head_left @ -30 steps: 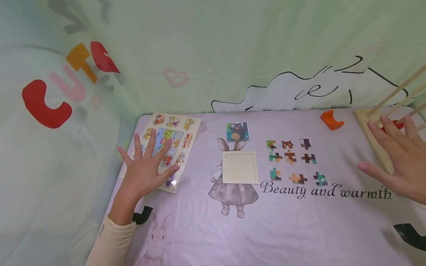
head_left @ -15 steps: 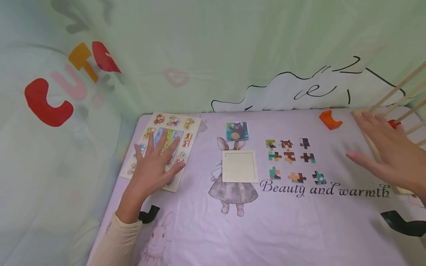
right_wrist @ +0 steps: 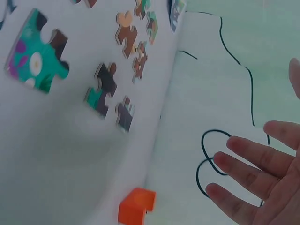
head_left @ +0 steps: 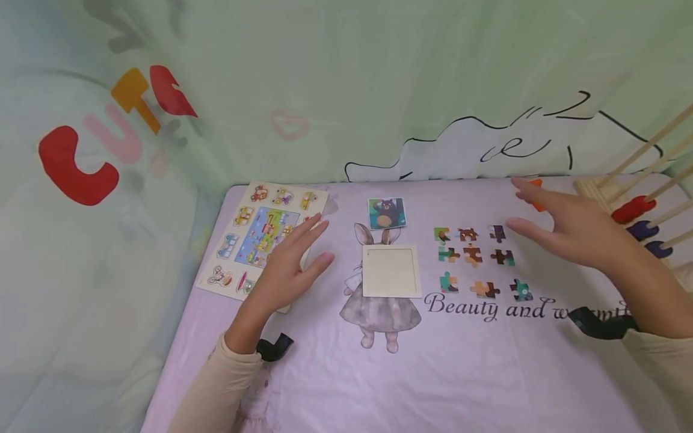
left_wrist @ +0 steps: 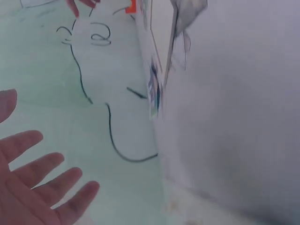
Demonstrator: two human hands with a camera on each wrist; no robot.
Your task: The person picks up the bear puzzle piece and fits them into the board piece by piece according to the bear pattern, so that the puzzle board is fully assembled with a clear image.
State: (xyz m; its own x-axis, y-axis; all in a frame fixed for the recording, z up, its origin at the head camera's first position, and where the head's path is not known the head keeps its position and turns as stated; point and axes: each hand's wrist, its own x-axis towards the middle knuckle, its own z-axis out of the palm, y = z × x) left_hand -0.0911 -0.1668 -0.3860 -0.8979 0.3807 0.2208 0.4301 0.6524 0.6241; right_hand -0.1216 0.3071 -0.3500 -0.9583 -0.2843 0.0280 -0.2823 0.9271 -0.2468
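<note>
My left hand hovers over the right side of a wooden vehicle puzzle board, fingers extended and holding nothing. In the left wrist view, that hand has its fingers spread. My right hand is in the air to the right of several jigsaw pieces, also holding nothing. Its straight fingers show in the right wrist view. Between the hands lies a shallow square wooden puzzle tray, with a bear picture card behind it. The loose pieces lie in rough rows beside the tray.
An orange arch-shaped block sits near the back edge, partly hidden by my right hand in the head view. At the far right stands a wooden frame with slanting rods and red and blue beads. A curtain hangs behind the table.
Both hands have moved inward and turned more edge-on: the left one rightward, the right one leftward off the wooden frame. More of the vehicle board and the beads shows now.
</note>
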